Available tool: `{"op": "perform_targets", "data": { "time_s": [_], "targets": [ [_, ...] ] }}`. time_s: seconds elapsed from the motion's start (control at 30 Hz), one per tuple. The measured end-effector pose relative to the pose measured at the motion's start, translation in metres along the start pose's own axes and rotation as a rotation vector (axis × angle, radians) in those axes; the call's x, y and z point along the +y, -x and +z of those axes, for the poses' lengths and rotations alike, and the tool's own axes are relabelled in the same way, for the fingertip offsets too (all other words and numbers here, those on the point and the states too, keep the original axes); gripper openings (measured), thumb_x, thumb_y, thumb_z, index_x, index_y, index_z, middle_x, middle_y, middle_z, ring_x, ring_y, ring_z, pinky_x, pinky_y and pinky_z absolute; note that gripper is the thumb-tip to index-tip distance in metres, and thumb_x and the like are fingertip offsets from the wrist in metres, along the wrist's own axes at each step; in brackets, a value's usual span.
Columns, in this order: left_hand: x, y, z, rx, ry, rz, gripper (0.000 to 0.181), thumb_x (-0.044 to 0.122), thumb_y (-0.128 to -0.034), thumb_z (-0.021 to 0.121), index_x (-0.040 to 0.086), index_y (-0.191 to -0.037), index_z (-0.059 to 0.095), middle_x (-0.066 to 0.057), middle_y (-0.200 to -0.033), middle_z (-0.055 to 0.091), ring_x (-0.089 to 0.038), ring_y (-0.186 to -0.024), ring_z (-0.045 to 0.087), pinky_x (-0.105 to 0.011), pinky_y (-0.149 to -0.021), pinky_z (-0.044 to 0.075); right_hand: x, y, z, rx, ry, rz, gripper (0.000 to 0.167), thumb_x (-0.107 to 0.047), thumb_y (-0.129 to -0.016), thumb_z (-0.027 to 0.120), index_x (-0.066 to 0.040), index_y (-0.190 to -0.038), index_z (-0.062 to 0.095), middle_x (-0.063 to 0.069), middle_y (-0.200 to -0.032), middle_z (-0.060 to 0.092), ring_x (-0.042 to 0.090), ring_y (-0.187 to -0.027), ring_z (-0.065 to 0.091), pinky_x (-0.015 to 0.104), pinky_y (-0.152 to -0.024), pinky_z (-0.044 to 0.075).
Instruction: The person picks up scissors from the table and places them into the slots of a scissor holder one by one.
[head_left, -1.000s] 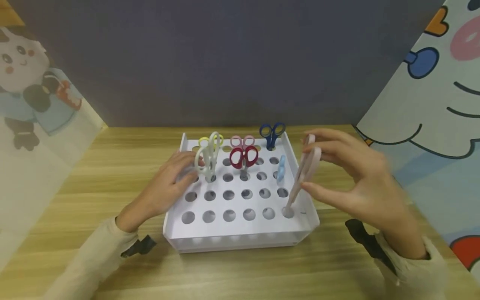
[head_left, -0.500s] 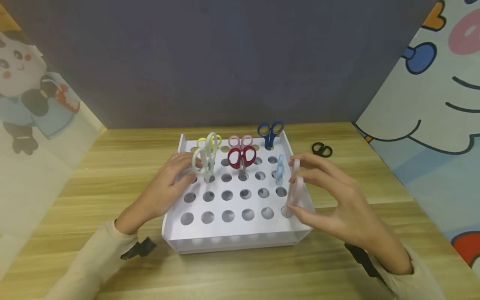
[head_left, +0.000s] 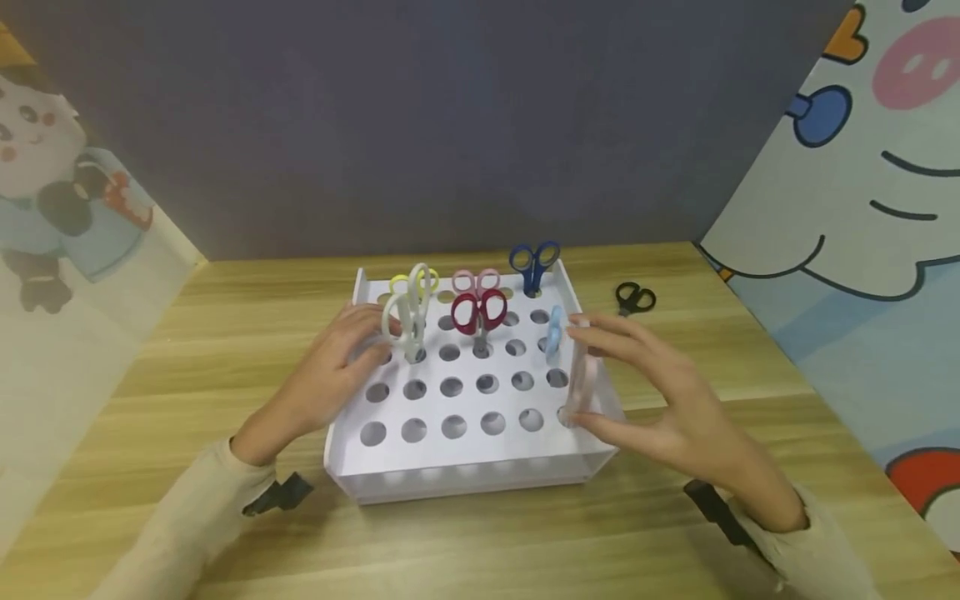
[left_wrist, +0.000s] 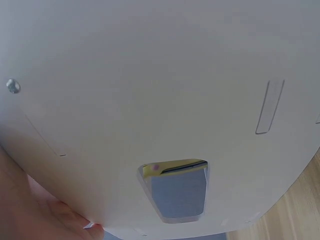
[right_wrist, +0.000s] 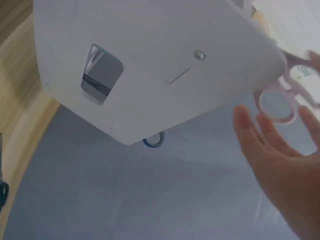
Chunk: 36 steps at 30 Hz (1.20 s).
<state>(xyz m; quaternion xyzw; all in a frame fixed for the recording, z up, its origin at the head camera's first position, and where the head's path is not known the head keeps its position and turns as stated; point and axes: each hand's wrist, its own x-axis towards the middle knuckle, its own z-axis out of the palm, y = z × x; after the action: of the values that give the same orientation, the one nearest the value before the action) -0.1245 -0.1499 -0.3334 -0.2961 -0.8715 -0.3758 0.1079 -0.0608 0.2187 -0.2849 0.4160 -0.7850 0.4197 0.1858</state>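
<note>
A white rack (head_left: 465, 454) with rows of round holes stands on the table. My right hand (head_left: 667, 400) holds pale pink scissors (head_left: 582, 379) between thumb and fingers, at the front right hole. In the right wrist view their handle loops (right_wrist: 276, 106) show beside the spread fingers. My left hand (head_left: 326, 379) rests over the rack's left side, its fingers reaching behind upright white scissors (head_left: 411, 321); whether they touch these is hidden. Crimson scissors (head_left: 478, 312), pink scissors (head_left: 476, 282), yellow scissors (head_left: 427, 279), navy scissors (head_left: 534, 267) and light blue scissors (head_left: 554, 333) stand in other holes.
Black-handled scissors (head_left: 634, 297) lie on the wooden table (head_left: 225, 333) right of the rack. A dark grey partition (head_left: 450, 125) rises behind, with cartoon-printed panels at both sides. The rack's side wall (left_wrist: 150, 100) has a cut-out slot.
My right hand has brought the pale pink scissors down into the front right hole and moved left. The black-handled scissors have come into sight. My left hand has stayed in place.
</note>
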Motion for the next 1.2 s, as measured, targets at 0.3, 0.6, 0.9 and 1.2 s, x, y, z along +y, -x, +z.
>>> {"op": "perform_targets", "data": {
  "time_s": [0.3,0.6,0.9,1.2],
  "targets": [
    [-0.001,-0.001,0.001,0.01,0.004,0.01,0.02,0.01,-0.0966,0.053,0.006,-0.11,0.066,-0.016,-0.133,0.059,-0.033,-0.133,0.045,-0.05,-0.124,0.009,0.02,-0.014,-0.021,0.242,-0.144,-0.015,0.045,-0.001,-0.094,0.065,0.02,-0.13,0.049,0.016,-0.131,0.059,0.028,-0.121,0.055,0.029,-0.099,0.049],
    [-0.001,0.0,-0.001,0.009,0.001,-0.02,0.021,0.011,-0.0963,0.053,0.005,-0.112,0.067,-0.017,-0.136,0.057,-0.034,-0.136,0.043,-0.05,-0.124,0.01,0.051,-0.059,-0.025,0.38,-0.012,0.109,0.025,0.002,-0.097,0.054,0.014,-0.118,0.061,0.014,-0.113,0.066,0.026,-0.106,0.061,0.026,-0.09,0.052],
    [0.001,0.0,0.001,-0.003,-0.007,-0.023,0.021,0.013,-0.0975,0.053,0.005,-0.111,0.067,-0.016,-0.136,0.057,-0.032,-0.136,0.043,-0.046,-0.125,0.007,0.086,-0.081,-0.035,0.642,0.099,0.195,0.023,-0.009,-0.099,0.058,0.011,-0.105,0.066,0.012,-0.098,0.067,0.015,-0.091,0.062,0.023,-0.08,0.05],
    [0.001,0.001,0.0,-0.007,-0.024,-0.031,0.024,0.015,-0.0987,0.052,0.003,-0.113,0.066,-0.018,-0.136,0.057,-0.033,-0.137,0.042,-0.047,-0.124,0.008,0.184,-0.045,-0.033,0.427,0.37,0.624,0.033,-0.02,-0.097,0.057,0.003,-0.119,0.064,0.019,-0.117,0.063,0.031,-0.104,0.059,0.038,-0.088,0.049]
  ]
}}
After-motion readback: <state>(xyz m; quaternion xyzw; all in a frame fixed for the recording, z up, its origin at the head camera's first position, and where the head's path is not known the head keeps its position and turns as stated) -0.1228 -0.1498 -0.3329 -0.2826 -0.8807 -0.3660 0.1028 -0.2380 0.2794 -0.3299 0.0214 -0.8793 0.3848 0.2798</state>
